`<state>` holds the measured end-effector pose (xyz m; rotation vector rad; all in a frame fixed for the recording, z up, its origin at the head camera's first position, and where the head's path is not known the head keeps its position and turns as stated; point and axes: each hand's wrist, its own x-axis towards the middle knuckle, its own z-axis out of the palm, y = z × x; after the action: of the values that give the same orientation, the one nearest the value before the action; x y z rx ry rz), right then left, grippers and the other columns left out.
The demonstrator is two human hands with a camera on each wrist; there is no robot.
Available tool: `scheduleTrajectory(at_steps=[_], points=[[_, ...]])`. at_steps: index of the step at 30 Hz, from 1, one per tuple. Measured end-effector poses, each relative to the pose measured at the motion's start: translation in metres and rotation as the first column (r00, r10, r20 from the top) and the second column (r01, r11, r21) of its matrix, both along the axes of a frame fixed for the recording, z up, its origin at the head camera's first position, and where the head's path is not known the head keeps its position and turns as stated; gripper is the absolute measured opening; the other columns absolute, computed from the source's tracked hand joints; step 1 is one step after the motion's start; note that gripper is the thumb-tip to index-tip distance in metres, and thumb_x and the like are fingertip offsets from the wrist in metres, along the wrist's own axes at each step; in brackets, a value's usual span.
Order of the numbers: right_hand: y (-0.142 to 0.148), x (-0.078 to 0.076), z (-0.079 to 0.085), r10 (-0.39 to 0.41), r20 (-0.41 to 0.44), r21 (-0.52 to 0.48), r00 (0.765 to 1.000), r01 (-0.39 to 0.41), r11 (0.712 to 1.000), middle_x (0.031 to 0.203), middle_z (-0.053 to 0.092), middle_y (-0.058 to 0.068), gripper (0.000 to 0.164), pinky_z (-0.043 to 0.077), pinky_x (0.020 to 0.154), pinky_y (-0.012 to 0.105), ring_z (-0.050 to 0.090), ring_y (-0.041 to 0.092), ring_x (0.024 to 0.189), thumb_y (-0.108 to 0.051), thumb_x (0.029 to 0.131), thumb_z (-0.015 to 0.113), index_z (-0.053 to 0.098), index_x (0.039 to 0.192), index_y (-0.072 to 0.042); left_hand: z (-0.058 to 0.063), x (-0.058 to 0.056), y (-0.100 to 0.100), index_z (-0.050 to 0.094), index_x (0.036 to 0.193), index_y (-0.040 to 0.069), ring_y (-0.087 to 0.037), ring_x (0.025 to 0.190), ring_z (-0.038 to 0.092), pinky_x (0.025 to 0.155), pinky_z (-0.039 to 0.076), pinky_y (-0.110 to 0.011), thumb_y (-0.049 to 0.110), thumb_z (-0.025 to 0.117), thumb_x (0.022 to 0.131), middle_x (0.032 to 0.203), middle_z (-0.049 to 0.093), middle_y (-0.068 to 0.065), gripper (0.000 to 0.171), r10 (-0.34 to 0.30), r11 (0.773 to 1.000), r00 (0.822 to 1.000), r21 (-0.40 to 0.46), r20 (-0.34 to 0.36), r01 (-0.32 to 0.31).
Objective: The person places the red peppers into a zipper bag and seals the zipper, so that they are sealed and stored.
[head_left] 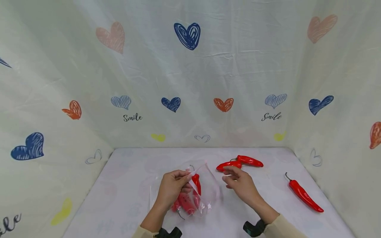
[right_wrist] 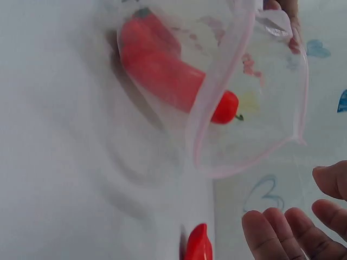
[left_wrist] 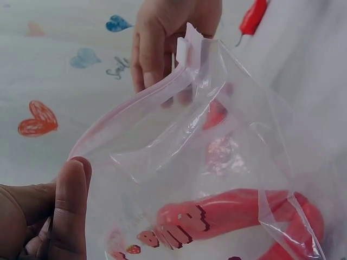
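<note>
My left hand point(head_left: 172, 185) pinches the pink-edged rim of a clear zip bag point(head_left: 212, 190) between thumb and fingers. The bag's mouth gapes toward the right in the head view, and its front carries printed letters. Several red chili peppers point(head_left: 186, 203) lie inside; in the right wrist view one pepper point(right_wrist: 162, 76) has its stem end near the mouth. My right hand point(head_left: 242, 185) is beside the mouth, fingers loosely bent with nothing between them. Just beyond its fingertips, a chili pepper point(head_left: 227, 165) lies on the table, beside another chili pepper point(head_left: 251, 161).
A single long chili pepper point(head_left: 305, 195) with a curled stem lies toward the table's right edge. The white table point(head_left: 119, 185) meets a pale cloth backdrop point(head_left: 250, 76) printed with hearts, which also hangs along the left and right sides.
</note>
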<state>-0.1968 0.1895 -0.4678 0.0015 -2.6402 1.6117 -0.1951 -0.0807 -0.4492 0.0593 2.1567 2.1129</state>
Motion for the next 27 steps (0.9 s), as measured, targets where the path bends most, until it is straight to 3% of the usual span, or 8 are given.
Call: scheduleTrajectory(at_steps=[9, 17, 20, 25, 27], points=[[0.065, -0.003, -0.001, -0.092, 0.050, 0.083, 0.995, 0.087, 0.993, 0.138, 0.065, 0.025, 0.052, 0.066, 0.084, 0.036, 0.071, 0.035, 0.116, -0.022, 0.103, 0.069, 0.053, 0.150, -0.004, 0.000, 0.003, -0.004, 0.075, 0.117, -0.003, -0.017, 0.070, 0.075, 0.068, 0.066, -0.029, 0.017, 0.076, 0.099, 0.089, 0.076, -0.012, 0.027, 0.021, 1.000, 1.000, -0.011, 0.002, -0.021], [0.128, -0.004, -0.005, -0.143, 0.065, 0.178, 0.988, 0.130, 0.975, 0.149, 0.055, 0.030, 0.060, 0.065, 0.088, 0.034, 0.067, 0.040, 0.124, -0.029, 0.108, 0.062, 0.041, 0.158, -0.002, -0.001, 0.000, -0.007, 0.075, 0.116, -0.003, -0.016, 0.070, 0.075, 0.068, 0.066, -0.029, 0.016, 0.076, 0.099, 0.088, 0.076, -0.012, 0.027, 0.035, 0.999, 0.999, 0.001, 0.014, -0.035], [0.149, -0.002, -0.007, -0.160, 0.066, 0.228, 0.985, 0.141, 0.963, 0.150, 0.053, 0.032, 0.062, 0.065, 0.092, 0.041, 0.063, 0.045, 0.128, -0.031, 0.109, 0.059, 0.038, 0.159, -0.001, -0.001, 0.000, -0.007, 0.074, 0.117, -0.004, -0.016, 0.070, 0.075, 0.068, 0.066, -0.029, 0.016, 0.076, 0.098, 0.088, 0.076, -0.012, 0.027, 0.030, 1.000, 0.999, 0.007, 0.013, -0.030], [0.184, 0.002, -0.012, -0.200, 0.012, 0.325, 0.980, 0.185, 0.927, 0.147, 0.054, 0.035, 0.062, 0.061, 0.079, 0.020, 0.058, 0.052, 0.130, -0.029, 0.107, 0.061, 0.041, 0.155, 0.005, -0.003, -0.001, -0.008, 0.074, 0.117, -0.005, -0.015, 0.069, 0.074, 0.068, 0.066, -0.029, 0.016, 0.076, 0.099, 0.088, 0.076, -0.012, 0.028, 0.028, 1.000, 0.999, 0.003, 0.015, -0.028], [0.197, 0.003, -0.014, -0.230, 0.008, 0.346, 0.973, 0.214, 0.914, 0.146, 0.053, 0.037, 0.062, 0.060, 0.083, 0.024, 0.058, 0.054, 0.129, -0.026, 0.107, 0.062, 0.041, 0.155, 0.006, -0.003, -0.001, -0.008, 0.074, 0.117, -0.005, -0.015, 0.069, 0.074, 0.068, 0.066, -0.029, 0.016, 0.076, 0.099, 0.089, 0.076, -0.012, 0.028, 0.028, 1.000, 0.999, 0.000, 0.017, -0.028]])
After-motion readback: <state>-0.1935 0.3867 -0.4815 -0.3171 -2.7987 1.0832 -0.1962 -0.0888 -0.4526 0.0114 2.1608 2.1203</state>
